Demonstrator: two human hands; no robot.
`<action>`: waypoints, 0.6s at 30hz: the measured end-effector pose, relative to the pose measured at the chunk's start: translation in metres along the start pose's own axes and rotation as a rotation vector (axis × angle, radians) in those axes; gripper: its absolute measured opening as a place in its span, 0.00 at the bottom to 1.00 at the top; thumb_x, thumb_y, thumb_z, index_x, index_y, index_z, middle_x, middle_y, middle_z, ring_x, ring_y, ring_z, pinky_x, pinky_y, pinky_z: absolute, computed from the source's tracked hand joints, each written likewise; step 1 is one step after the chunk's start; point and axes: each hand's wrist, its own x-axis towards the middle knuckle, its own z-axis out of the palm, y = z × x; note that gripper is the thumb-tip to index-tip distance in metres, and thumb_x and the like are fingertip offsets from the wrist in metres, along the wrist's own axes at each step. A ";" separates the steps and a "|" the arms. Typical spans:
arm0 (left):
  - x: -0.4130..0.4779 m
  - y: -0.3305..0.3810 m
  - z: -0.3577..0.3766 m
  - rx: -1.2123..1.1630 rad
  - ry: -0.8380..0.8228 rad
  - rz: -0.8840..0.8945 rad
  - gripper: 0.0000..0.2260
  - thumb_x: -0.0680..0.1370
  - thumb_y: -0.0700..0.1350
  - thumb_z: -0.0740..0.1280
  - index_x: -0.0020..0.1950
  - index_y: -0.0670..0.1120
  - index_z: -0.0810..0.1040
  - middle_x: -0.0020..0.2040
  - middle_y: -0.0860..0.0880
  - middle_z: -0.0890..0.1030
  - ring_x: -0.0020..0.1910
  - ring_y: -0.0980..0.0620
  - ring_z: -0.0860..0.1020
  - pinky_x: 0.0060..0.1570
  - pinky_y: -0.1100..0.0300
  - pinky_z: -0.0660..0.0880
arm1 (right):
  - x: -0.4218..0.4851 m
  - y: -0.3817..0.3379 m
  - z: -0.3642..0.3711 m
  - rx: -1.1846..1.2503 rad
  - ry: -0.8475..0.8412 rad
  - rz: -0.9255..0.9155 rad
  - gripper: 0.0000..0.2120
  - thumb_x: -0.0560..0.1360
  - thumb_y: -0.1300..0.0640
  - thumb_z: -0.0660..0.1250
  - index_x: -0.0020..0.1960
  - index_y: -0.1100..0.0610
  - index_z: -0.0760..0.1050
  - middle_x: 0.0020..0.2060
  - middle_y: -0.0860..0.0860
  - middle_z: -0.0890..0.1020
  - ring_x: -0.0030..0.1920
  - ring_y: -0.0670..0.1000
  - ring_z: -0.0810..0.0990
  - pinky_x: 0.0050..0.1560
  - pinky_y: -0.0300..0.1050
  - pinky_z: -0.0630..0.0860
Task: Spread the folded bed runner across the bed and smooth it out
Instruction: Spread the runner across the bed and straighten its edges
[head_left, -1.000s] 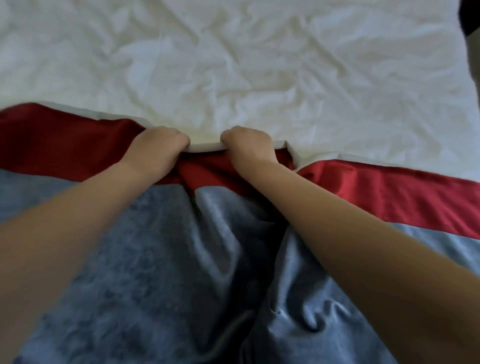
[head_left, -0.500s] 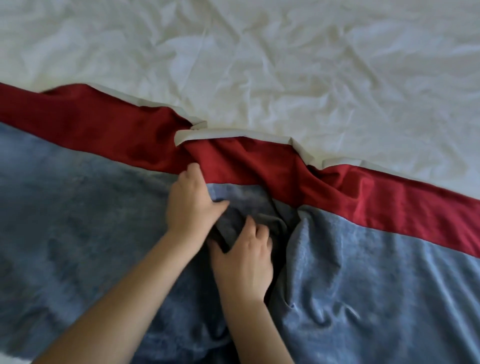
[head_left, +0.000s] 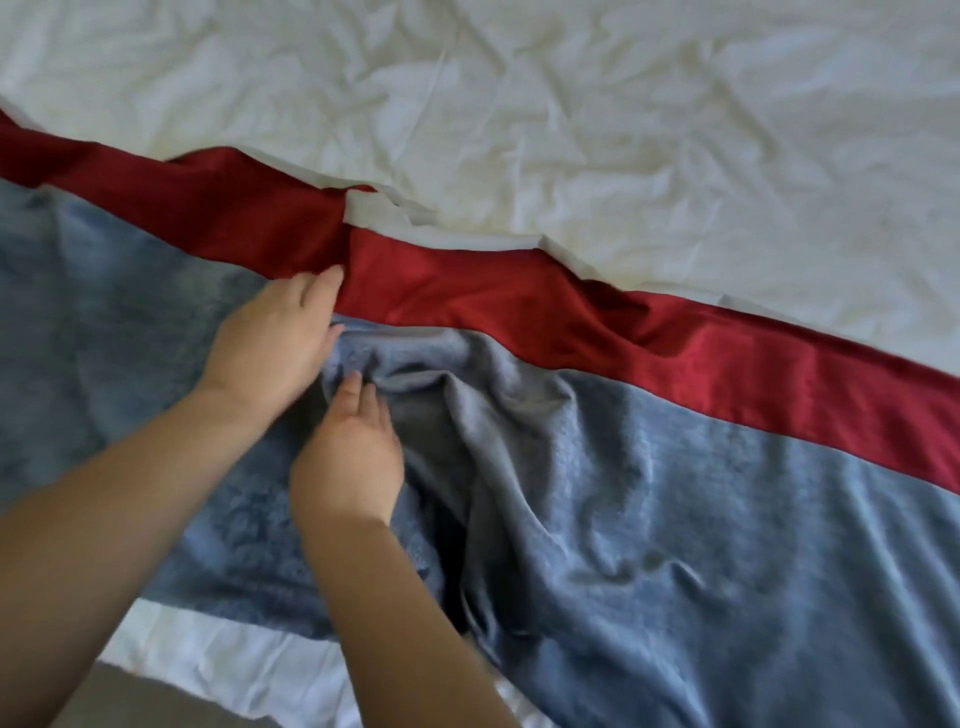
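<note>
White sheet (head_left: 597, 114) fills the whole upper part of the view. It's heavily creased, folds running in all directions, light catching the ridges. Narrow white strip (head_left: 208, 644) at bottom left, smoother. Below it a wedge of dull brown-grey floor (head_left: 156, 701), blurred, no detail readable.

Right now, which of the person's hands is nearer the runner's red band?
Left. The left hand touches the red band with its fingers; the right hand rests lower, on the blue fabric.
</note>
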 end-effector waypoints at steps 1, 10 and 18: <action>-0.005 -0.001 -0.004 0.028 0.076 0.068 0.21 0.74 0.39 0.68 0.65 0.36 0.71 0.58 0.35 0.77 0.53 0.34 0.77 0.48 0.42 0.75 | -0.011 0.007 0.001 -0.039 0.104 0.016 0.32 0.75 0.58 0.62 0.76 0.62 0.54 0.74 0.57 0.61 0.75 0.55 0.58 0.72 0.50 0.60; 0.007 0.010 -0.020 0.325 -0.346 0.971 0.38 0.69 0.39 0.64 0.77 0.52 0.55 0.78 0.46 0.51 0.77 0.47 0.51 0.74 0.51 0.49 | -0.066 0.049 0.010 -0.182 0.377 0.166 0.49 0.55 0.42 0.76 0.71 0.60 0.66 0.64 0.57 0.75 0.63 0.56 0.76 0.56 0.47 0.77; 0.012 -0.023 0.035 0.137 -0.166 1.157 0.27 0.56 0.39 0.82 0.54 0.48 0.84 0.55 0.46 0.83 0.52 0.45 0.83 0.51 0.49 0.79 | -0.034 0.018 0.065 -0.174 0.492 0.288 0.28 0.68 0.63 0.51 0.66 0.59 0.74 0.61 0.54 0.79 0.62 0.53 0.78 0.61 0.49 0.75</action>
